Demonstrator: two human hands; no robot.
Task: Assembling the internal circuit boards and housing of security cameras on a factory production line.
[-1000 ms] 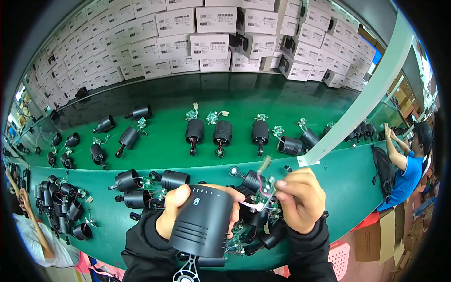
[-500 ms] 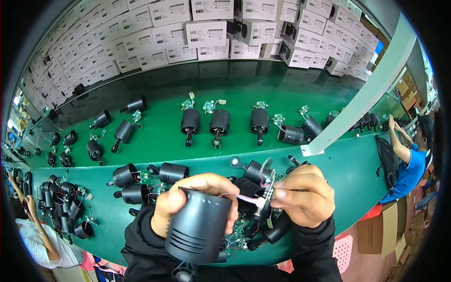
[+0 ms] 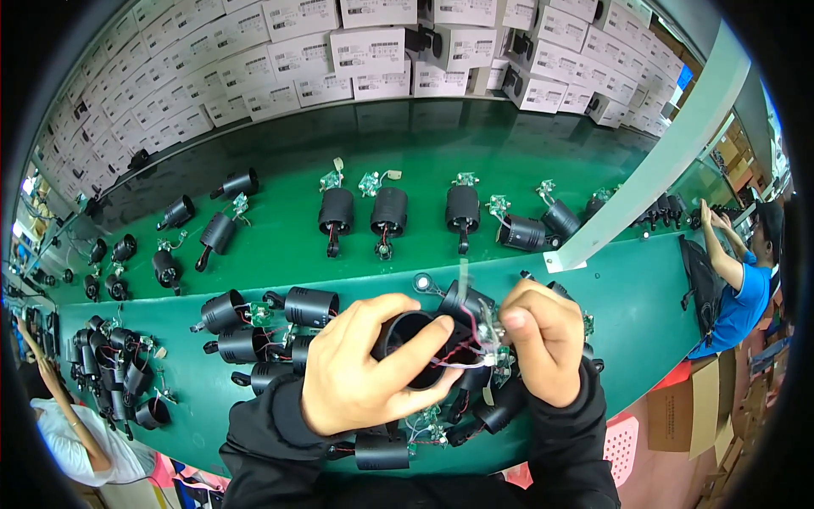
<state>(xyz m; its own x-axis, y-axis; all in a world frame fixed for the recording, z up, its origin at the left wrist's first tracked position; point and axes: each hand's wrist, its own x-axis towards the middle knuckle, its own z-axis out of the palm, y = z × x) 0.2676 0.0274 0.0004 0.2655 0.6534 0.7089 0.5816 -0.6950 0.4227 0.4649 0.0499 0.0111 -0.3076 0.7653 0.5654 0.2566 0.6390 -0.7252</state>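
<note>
My left hand [image 3: 352,369] is wrapped round a black cylindrical housing [image 3: 393,332], its open end turned to the right. Fingers of that hand lie across the rim and the wires. Red, white and purple wires [image 3: 460,355] run out of the opening to a small circuit board [image 3: 488,329]. That board is pinched between the thumb and fingers of my right hand [image 3: 545,343], just right of the housing; it is partly blurred. Beneath both hands lie more black housings [image 3: 381,451] and loose green boards [image 3: 431,428], partly covered.
Several housings with wired boards [image 3: 337,210] stand along the raised green shelf [image 3: 297,263]. White boxes [image 3: 367,51] are stacked behind it. A pale metal post [image 3: 653,161] slants up at the right. Other people sit at the far left [image 3: 85,441] and right [image 3: 729,297].
The housing has turned in my left hand, so its open end now faces right instead of its slotted side showing. My right hand, still pinching the board, has come slightly left and up.
</note>
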